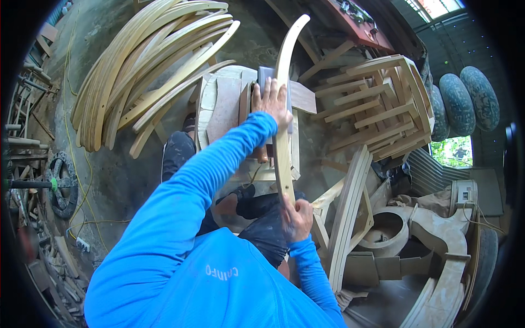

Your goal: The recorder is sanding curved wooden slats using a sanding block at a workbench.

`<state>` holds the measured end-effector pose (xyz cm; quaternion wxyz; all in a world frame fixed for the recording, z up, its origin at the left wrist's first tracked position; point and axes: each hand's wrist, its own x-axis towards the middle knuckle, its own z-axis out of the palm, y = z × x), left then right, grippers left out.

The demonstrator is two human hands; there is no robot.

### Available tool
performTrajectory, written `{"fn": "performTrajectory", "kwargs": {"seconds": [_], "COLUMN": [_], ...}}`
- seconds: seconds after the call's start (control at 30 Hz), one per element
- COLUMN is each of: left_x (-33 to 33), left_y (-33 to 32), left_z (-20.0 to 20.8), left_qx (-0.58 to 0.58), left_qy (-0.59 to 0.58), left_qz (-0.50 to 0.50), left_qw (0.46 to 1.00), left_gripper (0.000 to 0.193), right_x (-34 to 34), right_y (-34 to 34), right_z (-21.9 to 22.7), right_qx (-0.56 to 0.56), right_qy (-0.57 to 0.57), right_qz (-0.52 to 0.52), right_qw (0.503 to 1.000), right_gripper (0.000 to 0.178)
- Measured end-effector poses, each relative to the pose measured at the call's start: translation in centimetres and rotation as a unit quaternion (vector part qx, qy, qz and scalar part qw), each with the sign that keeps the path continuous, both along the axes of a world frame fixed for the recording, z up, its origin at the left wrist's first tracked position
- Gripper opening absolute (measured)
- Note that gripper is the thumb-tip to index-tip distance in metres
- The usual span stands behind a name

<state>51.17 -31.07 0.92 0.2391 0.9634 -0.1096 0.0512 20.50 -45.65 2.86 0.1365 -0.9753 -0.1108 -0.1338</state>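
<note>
Basically had left hand (271, 103) spread over curved slat (283, 156) at 12 o'clock, right hand (298, 220) clamped on its 6 o'clock end.

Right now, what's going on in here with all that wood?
A person in a blue top has both hands on a long curved wooden piece. The left hand lies flat over it, and the right hand grips its near end. The piece crosses above a grey plate. More curved pieces are piled to the left, with wooden frames stacked to the right.
</note>
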Motion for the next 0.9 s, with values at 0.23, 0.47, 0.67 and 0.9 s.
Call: {"fn": "performTrajectory", "kwargs": {"seconds": [0.23,0.47,0.67,0.9], "left_x": [11.3,21.3,28.4,33.4], "left_y": [2.1,3.7,5.2,7.3], "left_z": [0.6,0.1,0.3,3.3], "left_qx": [0.015,-0.001,0.022,-0.081], "left_qy": [0.021,0.016,-0.050,0.033], "left_qz": [0.008,0.013,0.045,-0.025], "left_qw": [1.000,1.000,0.997,0.996], "left_gripper": [0.089,0.088,0.087,0.081], "right_x": [10.7,19.8,27.3,35.1], "right_y": [3.0,5.5,6.9,8.5], "right_z": [0.3,0.2,-0.1,-0.7], "right_qx": [-0.031,-0.024,-0.043,-0.064], "right_qy": [-0.043,-0.045,-0.050,-0.092], "right_qz": [0.001,-0.021,-0.018,-0.029], "right_qw": [0.999,0.998,0.998,0.993], "right_gripper": [0.056,0.054,0.052,0.048]}}
